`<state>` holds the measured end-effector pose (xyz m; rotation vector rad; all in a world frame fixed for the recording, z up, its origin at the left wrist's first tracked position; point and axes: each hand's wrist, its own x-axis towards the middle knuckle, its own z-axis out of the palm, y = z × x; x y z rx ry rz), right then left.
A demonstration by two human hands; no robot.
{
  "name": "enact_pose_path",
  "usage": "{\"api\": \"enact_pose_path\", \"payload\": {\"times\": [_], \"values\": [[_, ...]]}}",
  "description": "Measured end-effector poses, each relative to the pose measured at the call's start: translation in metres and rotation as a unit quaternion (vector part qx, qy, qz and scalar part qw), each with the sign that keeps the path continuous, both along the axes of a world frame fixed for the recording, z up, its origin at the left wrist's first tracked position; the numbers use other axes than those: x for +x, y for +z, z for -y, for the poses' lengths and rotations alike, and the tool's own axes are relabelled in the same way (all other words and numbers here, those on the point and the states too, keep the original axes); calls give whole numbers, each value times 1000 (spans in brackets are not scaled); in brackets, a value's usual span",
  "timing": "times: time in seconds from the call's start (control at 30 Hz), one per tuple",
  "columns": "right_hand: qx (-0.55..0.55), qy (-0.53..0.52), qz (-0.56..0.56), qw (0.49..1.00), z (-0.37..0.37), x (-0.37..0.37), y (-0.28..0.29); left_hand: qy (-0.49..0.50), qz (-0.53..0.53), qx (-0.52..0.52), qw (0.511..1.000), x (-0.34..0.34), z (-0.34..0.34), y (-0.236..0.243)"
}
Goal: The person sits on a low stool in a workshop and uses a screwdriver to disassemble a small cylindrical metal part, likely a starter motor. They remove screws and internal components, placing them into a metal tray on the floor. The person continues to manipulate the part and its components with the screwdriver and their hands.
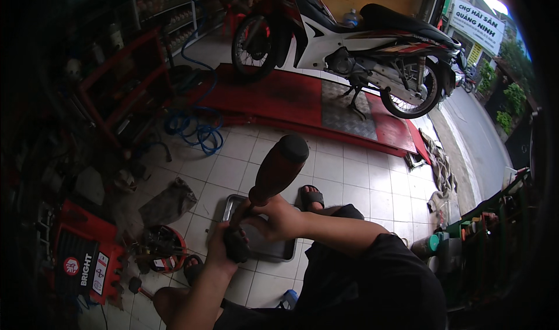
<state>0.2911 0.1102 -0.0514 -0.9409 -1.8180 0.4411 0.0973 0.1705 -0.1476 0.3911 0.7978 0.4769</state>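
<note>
My left hand [218, 253] is closed around a small dark part [237, 247], whose exact kind I cannot make out. A large screwdriver [278, 170] with a red and black handle stands tilted, its handle end up toward me. My right hand [278, 219] has its fingers wrapped round the screwdriver's shaft, just below the handle. The shaft runs down toward the dark part; its tip is hidden by my hands. Both hands are above a grey metal tray [272, 251] on the tiled floor, between my sandalled feet.
A motorbike [355, 45] stands on a red lift platform [268, 97] ahead. Coiled blue hose [195, 135], a grey rag [169, 203] and a red basin [179, 237] of tools lie left. Beyond are a red tool cart [125, 94] and a red-black case [87, 260]. Green shelving holds items on the right.
</note>
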Motion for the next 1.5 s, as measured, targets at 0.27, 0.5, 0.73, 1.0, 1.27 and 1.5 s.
{"api": "enact_pose_path", "payload": {"times": [0.27, 0.5, 0.73, 1.0, 1.27, 1.5], "values": [[-25, -3, -21, 999, 6, -3, -6, 13, 10, 25, 1000, 4, 8, 27], [-6, 0, 14, 1000, 1, -2, -7, -4, 34, -12, 999, 2, 7, 13], [-59, -12, -3, 998, 6, -3, -4, -22, 59, -34, 997, -1, 5, -6], [-51, -9, 7, 999, 6, -1, -4, -8, 61, -48, 997, 5, 12, 11], [-46, -5, 16, 999, 6, -3, 9, -15, 81, -58, 995, 5, 14, 7], [-48, 13, 24, 998, 7, -2, 15, -14, 90, -64, 994, 9, 17, 11]]}}
